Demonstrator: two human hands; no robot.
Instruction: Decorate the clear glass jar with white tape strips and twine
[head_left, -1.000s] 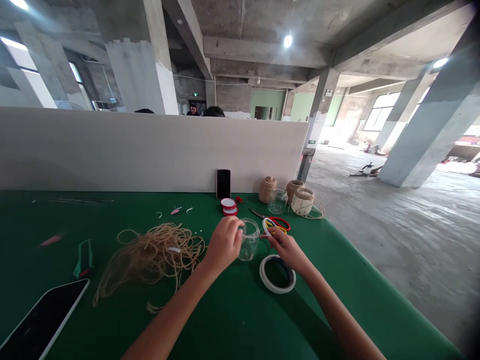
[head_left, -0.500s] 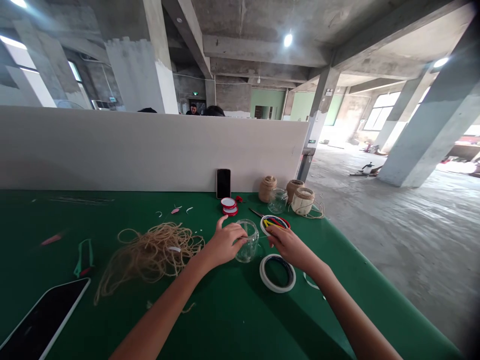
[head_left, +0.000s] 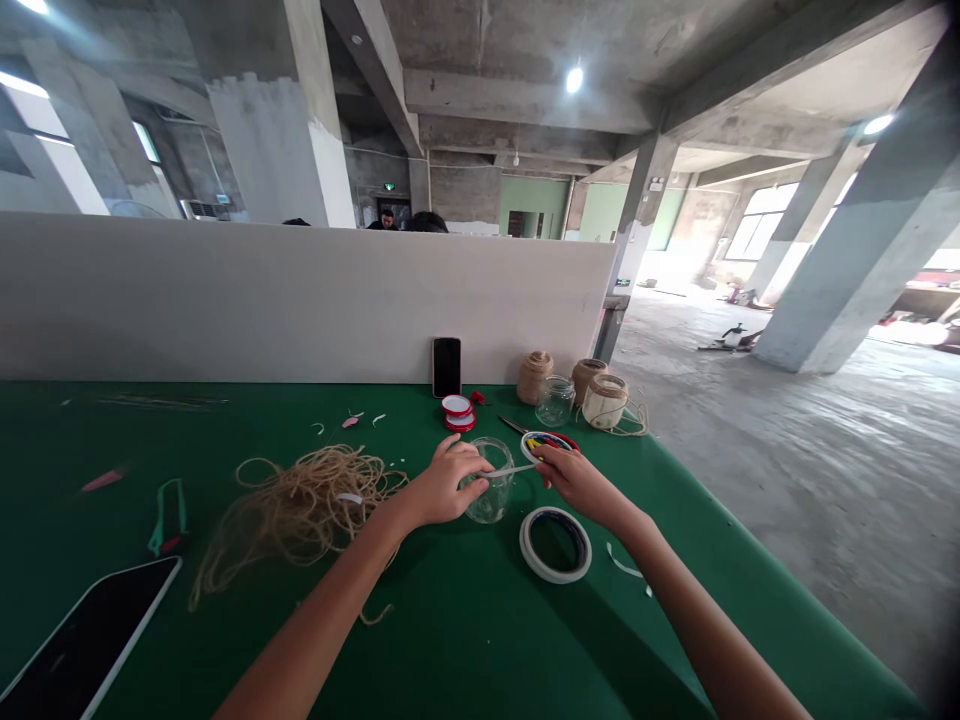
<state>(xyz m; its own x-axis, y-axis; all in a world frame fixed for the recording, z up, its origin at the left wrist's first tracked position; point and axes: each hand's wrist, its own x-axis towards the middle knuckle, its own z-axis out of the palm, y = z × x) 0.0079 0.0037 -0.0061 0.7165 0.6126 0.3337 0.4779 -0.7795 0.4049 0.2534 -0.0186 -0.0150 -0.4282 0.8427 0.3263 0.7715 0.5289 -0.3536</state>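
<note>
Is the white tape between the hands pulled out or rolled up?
Pulled out: a thin white tape strip stretches from the left hand to the right hand, by the clear glass jar.

Counted: two hands point(head_left: 442, 485), two bare glass jars point(head_left: 491, 505), three wrapped jars point(head_left: 604, 404), two white tape rolls point(head_left: 555, 574). Also recorded: two red-rimmed spools point(head_left: 457, 405), one pair of scissors point(head_left: 513, 426), one twine heap point(head_left: 330, 495), one upright phone point(head_left: 447, 368), one larger black-screened device point(head_left: 86, 640).

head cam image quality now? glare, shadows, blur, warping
Head view: ceiling lamp flares, far window at right washes out. Same view: soft shadow on the green tabletop beside the right forearm; pink scrap smeared; right column leans, likely wide-angle warp; left hand, right hand and nearer glass jar fairly clear.
</note>
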